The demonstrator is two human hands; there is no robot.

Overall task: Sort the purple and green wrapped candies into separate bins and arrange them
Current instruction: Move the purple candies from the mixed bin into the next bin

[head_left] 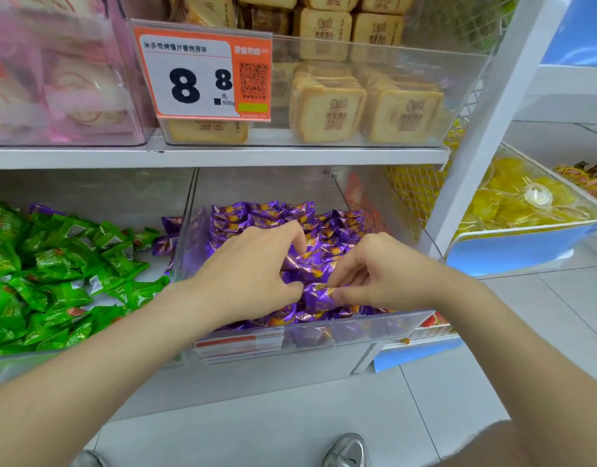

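Shelving with clear plastic bins is seen from above, both hands reaching into the lower right bin [374,326]. This bin is filled with purple candies [263,214], laid in rows at the back and looser toward the front; a price label [239,343] is fixed to its front wall. The left hand [246,264] is set on the heap, its fingers curled down around some of the purple candies. A single purple candy [319,293] near the front of the bin is pinched between thumb and forefinger of the right hand [381,267], the remaining fingers being bent; the left thumb touches its other end.

The adjoining left bin [105,193] is filled with green candies [54,264] in a loose pile. A few stray purple pieces [164,244] lie in it against the dividing wall.

On the shelf above, an upper bin [425,55] holds stacked toast-shaped packets [327,109] and carries an orange price tag [202,74] marked 8.8. Pink packets [54,79] are seen, blurred, in the bin beside it. A blue-fronted bin [526,251] to the right holds yellow packets [506,200].
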